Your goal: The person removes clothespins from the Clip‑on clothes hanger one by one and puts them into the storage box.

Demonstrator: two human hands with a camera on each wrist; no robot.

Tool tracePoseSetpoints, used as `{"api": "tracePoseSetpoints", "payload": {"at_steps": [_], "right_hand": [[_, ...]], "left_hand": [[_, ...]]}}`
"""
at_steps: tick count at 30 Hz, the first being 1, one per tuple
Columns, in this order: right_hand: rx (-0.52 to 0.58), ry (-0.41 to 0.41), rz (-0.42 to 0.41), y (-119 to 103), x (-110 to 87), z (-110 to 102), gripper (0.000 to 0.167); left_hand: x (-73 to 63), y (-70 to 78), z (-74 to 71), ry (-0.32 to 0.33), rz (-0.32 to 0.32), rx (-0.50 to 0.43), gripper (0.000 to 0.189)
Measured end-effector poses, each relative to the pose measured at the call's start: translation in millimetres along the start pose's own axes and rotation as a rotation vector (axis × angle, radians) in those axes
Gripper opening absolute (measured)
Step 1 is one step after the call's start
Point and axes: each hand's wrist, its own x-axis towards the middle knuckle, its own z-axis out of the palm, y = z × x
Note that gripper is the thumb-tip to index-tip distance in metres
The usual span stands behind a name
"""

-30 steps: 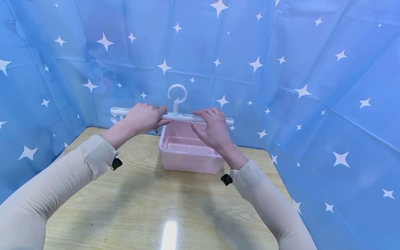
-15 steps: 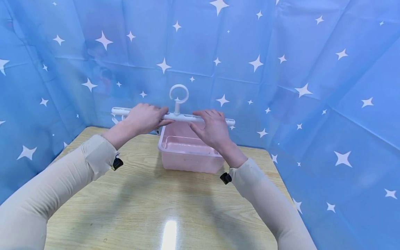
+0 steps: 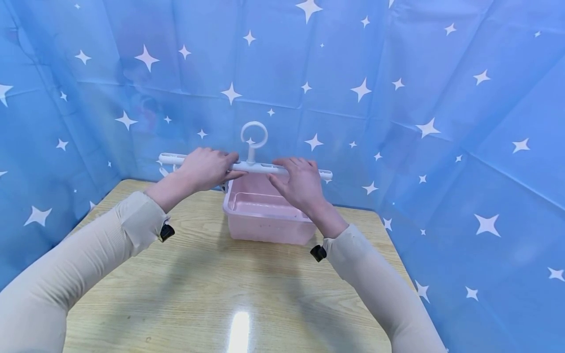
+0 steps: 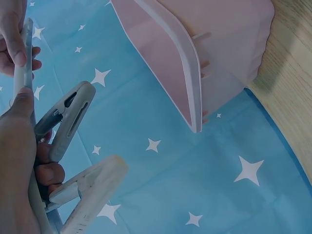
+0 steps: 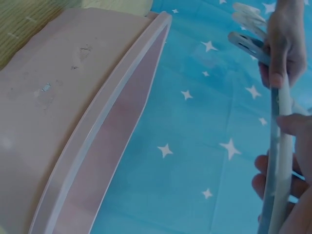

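A white plastic clip hanger hangs level above the table, its round hook pointing up. My left hand grips the bar to the left of the hook, fingers over it and thumb beneath. Toward the bar's right end my right hand holds it between thumb and fingers. In the left wrist view, a grey clip and a whitish clip stick out from the bar beside my left fingers. Seen from the right wrist, my right fingers curl round the bar.
Below and behind the hands a pink plastic bin stands at the back of the wooden table. A blue curtain with white stars surrounds the table's back and sides. Black wrist cameras sit on both cuffs.
The hanger has shifted very slightly right and down, with both hands keeping their hold. The pink bin stays where it was.
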Motion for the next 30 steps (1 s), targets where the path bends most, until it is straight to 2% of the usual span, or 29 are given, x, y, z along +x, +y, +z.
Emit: {"api": "tracePoseSetpoints", "payload": {"at_steps": [9,14,24,30], "right_hand": [[-0.009,0.021,-0.004,1.7,-0.6,2.8,0.041],[-0.016,0.019,-0.002,3.2,-0.3,2.6,0.042],[-0.019,0.013,0.011,9.3,-0.2,0.8,0.042],[-0.018,0.011,0.015,13.5,-0.7,0.9,0.043]], "left_hand": [[-1.7,0.0,0.9,0.080,0.035,0.056,0.045],[-2.3,-1.8,1.8,0.087,0.034,0.066,0.045],[-5.6,-11.4,-0.8,0.039,-0.049,0.025,0.050],[-9.6,-17.1,-2.7,0.039,-0.096,-0.017,0.052]]}}
